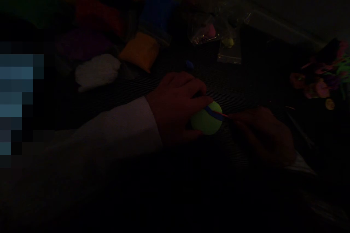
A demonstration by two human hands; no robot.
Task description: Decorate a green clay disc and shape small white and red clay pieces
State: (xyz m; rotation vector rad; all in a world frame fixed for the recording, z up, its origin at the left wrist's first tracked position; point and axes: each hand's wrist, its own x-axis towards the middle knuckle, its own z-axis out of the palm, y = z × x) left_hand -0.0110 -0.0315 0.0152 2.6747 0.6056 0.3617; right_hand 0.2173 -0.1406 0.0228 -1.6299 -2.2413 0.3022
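Note:
In dim light, my left hand [177, 105] is closed around a yellow-green ball [203, 123], thumb and fingers gripping its left side. A blue band [214, 114] curves across the ball's upper part. Along that band lies the end of a thin red strand [224, 115]. To the right, the thumb and forefinger of my right hand [265, 134] pinch the strand's other end, close to the ball but apart from it. The other fingers of the right hand are curled and lost in shadow. Whether the strand is stuck to the ball I cannot tell.
Behind my left hand lie an orange packet [140, 51], a blue packet [158, 9], a red packet [98, 14] and a white lump [97, 71]. Small clear bags [229, 49] lie farther back. Colourful small pieces [319, 80] and a thin long tool [300, 129] are at right.

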